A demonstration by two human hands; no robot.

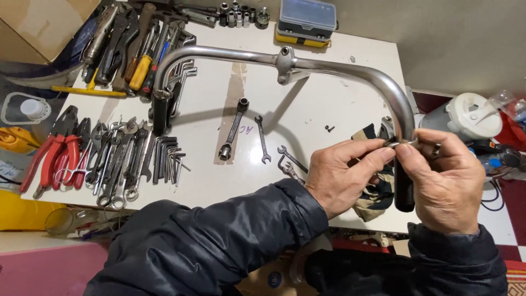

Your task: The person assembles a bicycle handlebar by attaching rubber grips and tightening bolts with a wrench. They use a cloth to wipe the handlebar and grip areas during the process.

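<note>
Both hands (350, 175) (446, 181) pinch perhaps a metal ring (402, 143) on curved chrome handlebar (339, 68).

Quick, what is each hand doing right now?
Left hand: fingers pinched on a small metal clamp ring on the handlebar.
Right hand: pinching the same ring.

We see our left hand (342, 178) and right hand (446, 181) meeting at the right of the frame, fingertips pinched together near the middle right. Both forearms in dark puffy jacket sleeves rise from the lower edge, left arm crossing diagonally.
</note>
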